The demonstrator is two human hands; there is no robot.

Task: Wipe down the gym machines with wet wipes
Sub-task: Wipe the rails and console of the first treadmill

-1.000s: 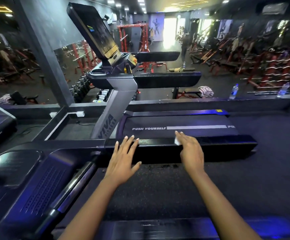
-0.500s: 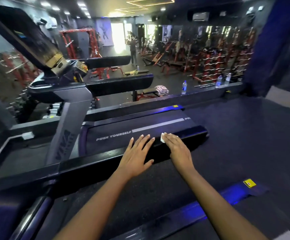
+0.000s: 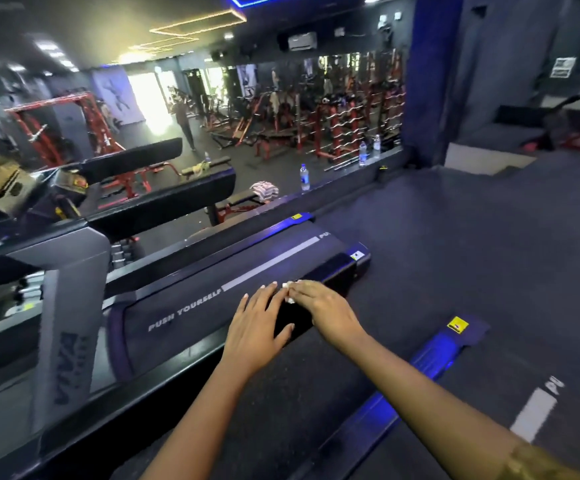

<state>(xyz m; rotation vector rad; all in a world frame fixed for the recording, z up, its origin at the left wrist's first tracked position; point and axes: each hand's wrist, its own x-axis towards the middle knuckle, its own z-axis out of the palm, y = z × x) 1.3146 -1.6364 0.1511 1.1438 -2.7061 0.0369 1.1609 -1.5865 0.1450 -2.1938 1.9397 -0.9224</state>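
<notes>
A black treadmill lies in front of me, its motor cover (image 3: 191,306) marked "PUSH YOURSELF". My right hand (image 3: 326,310) lies flat on the glossy black strip (image 3: 337,270) between cover and belt. Its straight fingers press a small white wet wipe (image 3: 286,285), which shows only at the fingertips. My left hand (image 3: 257,327) rests open beside it, fingers spread over the strip and the cover's edge. The fingertips of the two hands nearly touch.
The grey treadmill upright (image 3: 70,323) and padded handrail (image 3: 164,199) stand to the left. The dark running belt (image 3: 299,393) lies under my arms. A blue-lit side rail (image 3: 433,355) runs at the right. A mirror wall ahead reflects gym racks, and a water bottle (image 3: 304,176) stands at its ledge.
Both hands have slid right along the treadmill's front strip, the left one closing up to the right. My view has swung right and tilted.
</notes>
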